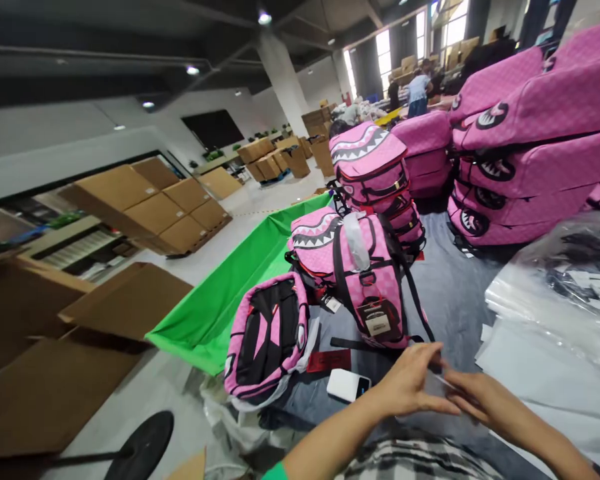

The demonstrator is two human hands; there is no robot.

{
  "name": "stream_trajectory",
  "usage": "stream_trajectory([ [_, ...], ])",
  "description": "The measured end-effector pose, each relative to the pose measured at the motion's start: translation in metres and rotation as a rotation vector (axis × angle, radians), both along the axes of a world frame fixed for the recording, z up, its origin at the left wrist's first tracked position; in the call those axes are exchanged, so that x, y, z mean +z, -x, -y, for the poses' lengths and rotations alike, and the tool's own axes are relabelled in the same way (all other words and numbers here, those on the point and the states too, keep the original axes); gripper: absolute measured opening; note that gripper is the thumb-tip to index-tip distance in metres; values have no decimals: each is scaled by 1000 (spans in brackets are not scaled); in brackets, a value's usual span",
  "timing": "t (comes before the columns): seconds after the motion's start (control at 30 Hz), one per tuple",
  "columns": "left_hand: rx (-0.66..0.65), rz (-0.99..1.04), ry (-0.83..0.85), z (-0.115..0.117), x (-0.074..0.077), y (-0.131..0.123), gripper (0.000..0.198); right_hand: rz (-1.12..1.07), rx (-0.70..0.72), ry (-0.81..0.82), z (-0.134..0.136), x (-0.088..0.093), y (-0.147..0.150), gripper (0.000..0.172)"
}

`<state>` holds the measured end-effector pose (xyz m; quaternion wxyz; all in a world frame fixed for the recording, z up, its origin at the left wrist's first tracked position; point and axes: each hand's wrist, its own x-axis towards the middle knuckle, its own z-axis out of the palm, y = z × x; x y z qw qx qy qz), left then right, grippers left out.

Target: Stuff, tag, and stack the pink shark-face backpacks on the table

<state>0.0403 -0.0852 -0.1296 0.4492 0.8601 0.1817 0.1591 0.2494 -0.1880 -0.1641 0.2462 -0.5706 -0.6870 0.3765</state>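
My left hand (405, 385) and my right hand (480, 395) hover close together at the bottom of the view, pinching a thin transparent plastic sheet (437, 381) between them. Just beyond them lies a pink shark-mouth backpack (373, 280) with black straps and a hang tag. A white power bank (347, 385) and a red label (329, 361) rest on the grey sheet (450, 293) near my left hand. A second pink backpack (267, 337) lies on its front, showing black padded panels.
Stacks of pink backpacks (530, 133) rise on the right, beside transparent plastic bags (555, 280). A green fabric bin (230, 300) stands left of the backpacks. Flattened and stacked cardboard boxes (150, 207) fill the left. A co-worker (419, 93) stands far back.
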Motion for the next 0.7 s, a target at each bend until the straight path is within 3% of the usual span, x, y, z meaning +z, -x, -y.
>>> stream_trajectory([
  [0.1,70,-11,177,0,0,-9,44,-12,-46,49,-4,49,-2,28],
  [0.17,200,66,283,6,3,-8,38,-60,-150,35,-10,65,-5,37],
  [0.27,366,215,324,18,12,0,38,-237,-279,-2,-16,68,3,43],
  [0.37,433,363,129,23,22,10,39,-346,-478,-130,-19,56,19,51],
  [0.47,637,471,-322,9,33,19,28,-267,-712,-314,-20,40,19,48],
  [0.53,904,427,-574,-8,43,22,33,-152,-646,-370,-22,34,7,42],
  [0.6,1080,303,-677,-24,50,22,43,-42,-406,-354,-25,33,-7,40],
  [0.7,1053,196,-610,-34,56,22,27,63,-90,-241,-31,44,-20,40],
])
